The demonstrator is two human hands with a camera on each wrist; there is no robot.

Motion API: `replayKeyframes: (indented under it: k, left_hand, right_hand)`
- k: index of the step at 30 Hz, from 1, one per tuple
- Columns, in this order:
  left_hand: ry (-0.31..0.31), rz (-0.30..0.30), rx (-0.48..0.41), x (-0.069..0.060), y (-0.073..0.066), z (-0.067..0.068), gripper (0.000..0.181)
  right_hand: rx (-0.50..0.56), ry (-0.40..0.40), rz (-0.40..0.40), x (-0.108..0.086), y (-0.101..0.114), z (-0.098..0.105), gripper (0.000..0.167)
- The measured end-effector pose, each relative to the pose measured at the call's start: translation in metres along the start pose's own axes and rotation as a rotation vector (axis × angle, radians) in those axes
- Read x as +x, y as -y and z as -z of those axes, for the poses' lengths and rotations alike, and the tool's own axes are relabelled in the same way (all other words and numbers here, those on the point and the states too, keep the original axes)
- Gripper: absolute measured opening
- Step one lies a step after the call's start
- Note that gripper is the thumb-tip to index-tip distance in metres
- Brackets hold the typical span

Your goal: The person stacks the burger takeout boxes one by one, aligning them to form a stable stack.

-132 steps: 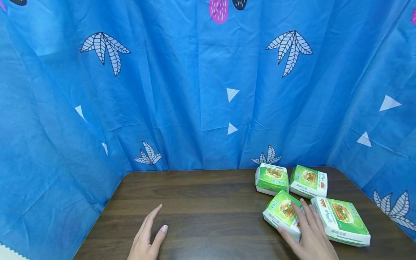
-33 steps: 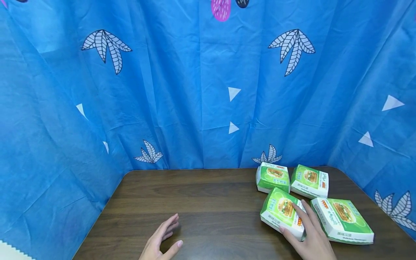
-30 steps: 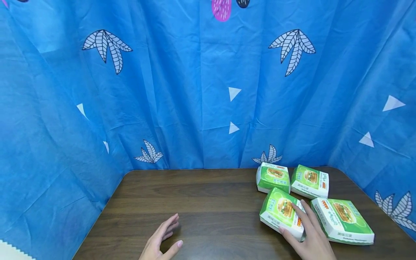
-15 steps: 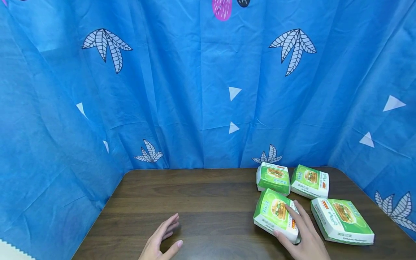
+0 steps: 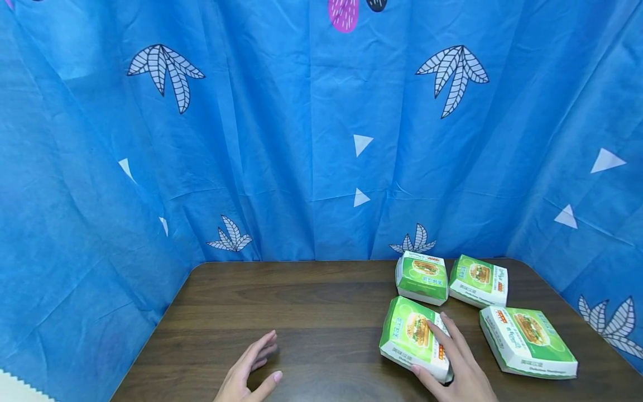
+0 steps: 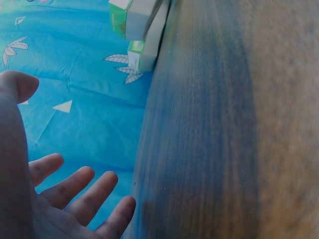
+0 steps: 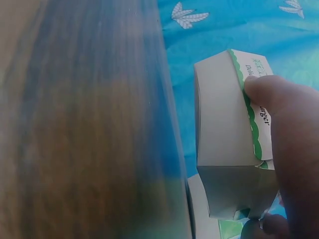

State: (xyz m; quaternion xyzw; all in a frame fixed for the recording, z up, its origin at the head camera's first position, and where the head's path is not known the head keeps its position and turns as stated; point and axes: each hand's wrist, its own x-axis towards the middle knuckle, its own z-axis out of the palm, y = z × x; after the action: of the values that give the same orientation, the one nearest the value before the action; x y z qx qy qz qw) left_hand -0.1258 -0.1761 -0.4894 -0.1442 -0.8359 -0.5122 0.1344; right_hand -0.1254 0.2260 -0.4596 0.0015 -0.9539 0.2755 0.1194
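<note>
My right hand (image 5: 454, 365) grips a green and white burger box (image 5: 409, 335) with a burger picture on its lid. In the right wrist view the thumb presses one side of the burger box (image 7: 227, 114), and a gap shows between box and tabletop. Most of the other fingers are hidden there. My left hand (image 5: 246, 374) is at the table's near side, left of the middle, holding nothing. Its fingers are spread and relaxed in the left wrist view, where the left hand (image 6: 70, 204) is apart from everything.
A smaller box with a long sandwich picture (image 5: 422, 276) and a burger box (image 5: 479, 279) stand at the back right. Another burger box (image 5: 529, 340) lies right of my right hand. Blue curtain (image 5: 281, 139) hangs behind the brown wooden table (image 5: 301, 312).
My right hand has taken hold of the burger box, raised it and moved it left, away from the right-hand box. My left hand shifted right earlier, then stayed still.
</note>
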Motion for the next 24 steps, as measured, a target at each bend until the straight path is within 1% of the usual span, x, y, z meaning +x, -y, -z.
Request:
replayKeyframes:
  k: [2, 4, 10, 17, 22, 24]
  left_hand:
    - [0.002, 0.015, -0.004, 0.0, -0.001, 0.0, 0.064]
    - [0.003, 0.016, -0.007, 0.0, -0.001, 0.0, 0.064]
    - [0.0, -0.027, -0.004, 0.0, 0.001, -0.001, 0.064]
    - [0.008, -0.028, -0.012, 0.0, 0.003, -0.001, 0.064]
    - [0.017, -0.04, -0.014, 0.0, 0.002, -0.001, 0.064]
    - [0.026, -0.016, -0.011, 0.0, 0.0, -0.001, 0.063]
  right_hand:
    - [-0.003, 0.0, 0.007, 0.0, 0.001, -0.001, 0.096]
    - [-0.003, -0.006, 0.02, -0.001, 0.002, -0.002, 0.094]
    - [0.0, -0.033, 0.064, -0.004, 0.007, -0.006, 0.091]
    - [0.025, 0.013, 0.054, -0.007, 0.014, -0.008, 0.092]
    - [0.045, 0.01, 0.06, -0.01, 0.017, -0.009, 0.089]
    - [0.049, 0.008, 0.067, -0.011, 0.018, -0.011, 0.088]
